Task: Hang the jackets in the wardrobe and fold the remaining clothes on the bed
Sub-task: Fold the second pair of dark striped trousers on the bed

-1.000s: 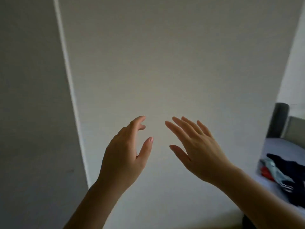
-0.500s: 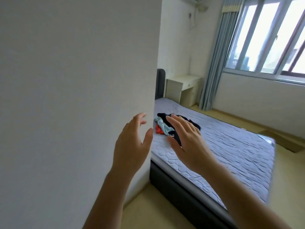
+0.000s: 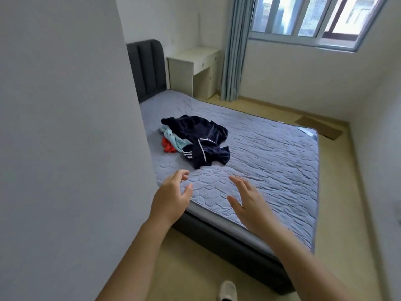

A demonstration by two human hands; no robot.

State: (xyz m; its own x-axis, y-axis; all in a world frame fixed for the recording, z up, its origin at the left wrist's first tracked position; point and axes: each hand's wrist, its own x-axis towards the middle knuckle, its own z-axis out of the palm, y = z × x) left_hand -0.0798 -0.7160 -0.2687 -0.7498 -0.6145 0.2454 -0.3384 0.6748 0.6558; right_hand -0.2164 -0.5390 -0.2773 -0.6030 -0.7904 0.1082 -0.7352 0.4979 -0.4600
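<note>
Clothes pile (image 3: 196,132) on bed (image 3: 273,155) (near headboard (image 3: 147,68))

you get soft daylight from the window (image 3: 308,18), blown out at its panes; the wall (image 3: 65,127) looks dim, edges bow, and the hands seem slightly blurred.

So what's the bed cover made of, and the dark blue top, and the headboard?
Bed cover: matte grey-blue quilted fabric, shown by stitched hexagons and wavy lines. Dark blue top: probably soft velvety cloth, with a faint sheen on its folds. Headboard: dark grey padding in upright channels; fabric or fake leather, hard to tell.
</note>
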